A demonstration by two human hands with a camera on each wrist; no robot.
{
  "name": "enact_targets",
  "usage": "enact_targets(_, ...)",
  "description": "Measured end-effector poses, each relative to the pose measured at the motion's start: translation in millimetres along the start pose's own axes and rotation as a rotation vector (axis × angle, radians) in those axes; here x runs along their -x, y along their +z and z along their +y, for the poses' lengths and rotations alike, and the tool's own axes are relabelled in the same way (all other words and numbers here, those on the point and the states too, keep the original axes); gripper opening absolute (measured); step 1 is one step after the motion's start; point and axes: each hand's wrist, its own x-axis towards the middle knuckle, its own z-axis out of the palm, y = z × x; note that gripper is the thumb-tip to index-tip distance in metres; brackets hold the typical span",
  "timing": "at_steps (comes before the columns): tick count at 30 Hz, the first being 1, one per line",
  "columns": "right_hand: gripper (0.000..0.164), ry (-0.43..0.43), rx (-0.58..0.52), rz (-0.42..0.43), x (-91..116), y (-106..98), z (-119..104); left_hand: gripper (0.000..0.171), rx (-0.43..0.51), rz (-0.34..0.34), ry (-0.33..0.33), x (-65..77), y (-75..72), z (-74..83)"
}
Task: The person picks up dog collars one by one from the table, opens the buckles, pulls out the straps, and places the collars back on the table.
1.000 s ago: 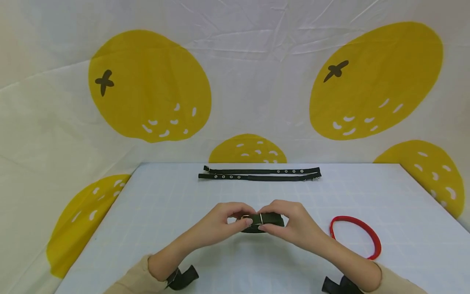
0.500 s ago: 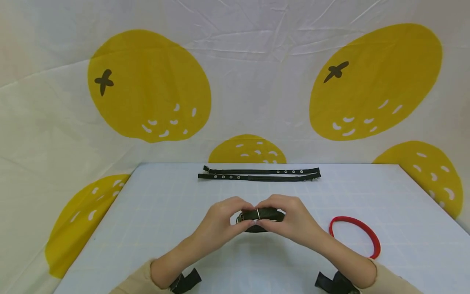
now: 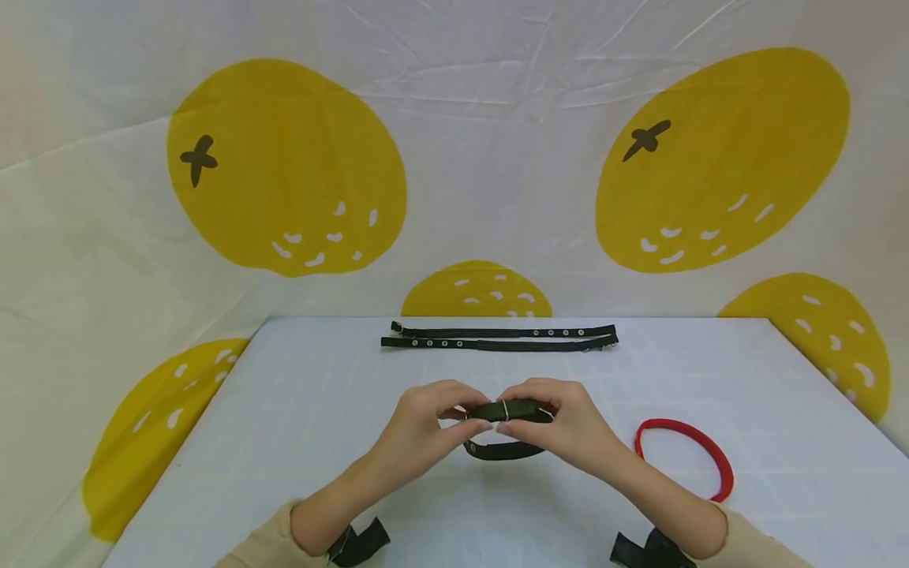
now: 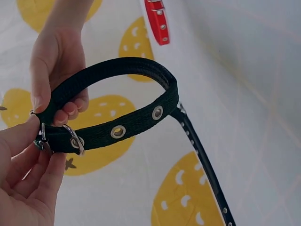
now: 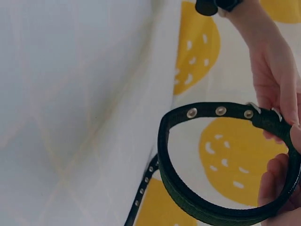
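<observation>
A dark green dog collar (image 3: 506, 451), bent into a loop, is held up over the table by both hands. My left hand (image 3: 424, 422) pinches it at the metal buckle (image 4: 43, 136). Close beside, my right hand (image 3: 568, 410) grips the band, thumb in front and fingers behind. In the left wrist view a D-ring (image 4: 75, 140) and metal eyelets (image 4: 118, 132) show on the strap, which runs through the buckle end. The loop stands wide in the right wrist view, its lower side dipping below the hands in the head view.
Two dark collars (image 3: 497, 345) with eyelets lie stretched out along the white table's (image 3: 319, 379) far edge. A red collar (image 3: 717, 454) lies curved on the right, partly behind the right forearm. A cloth (image 3: 497, 158) with yellow fruit prints hangs behind.
The hands have shifted slightly and turned the collar. Its loop has opened, and the lower side now hangs further below the fingers than before. The other collars stay put.
</observation>
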Motion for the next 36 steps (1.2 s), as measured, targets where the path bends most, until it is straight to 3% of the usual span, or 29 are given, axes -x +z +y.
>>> enact_targets(5, 0.021, 0.071, -0.054, 0.001, 0, -1, 3, 0.014, 0.031, 0.001, -0.015, -1.4, -0.9, -0.3)
enact_targets(17, 0.020, 0.213, -0.159, 0.001, 0, -3, 0, 0.015, 0.157, 0.005, -0.122, -1.3, -3.3, 3.6)
enact_targets(31, 0.024, 0.292, -0.303, 0.059, 0, 1, -7, 0.021, 0.362, 0.095, -0.351, 1.6, -2.7, 9.5)
enact_targets(36, 0.027, 0.313, -0.358, 0.080, 1, 2, -10, 0.022, 0.403, 0.126, -0.405, 2.4, -1.8, 12.1)
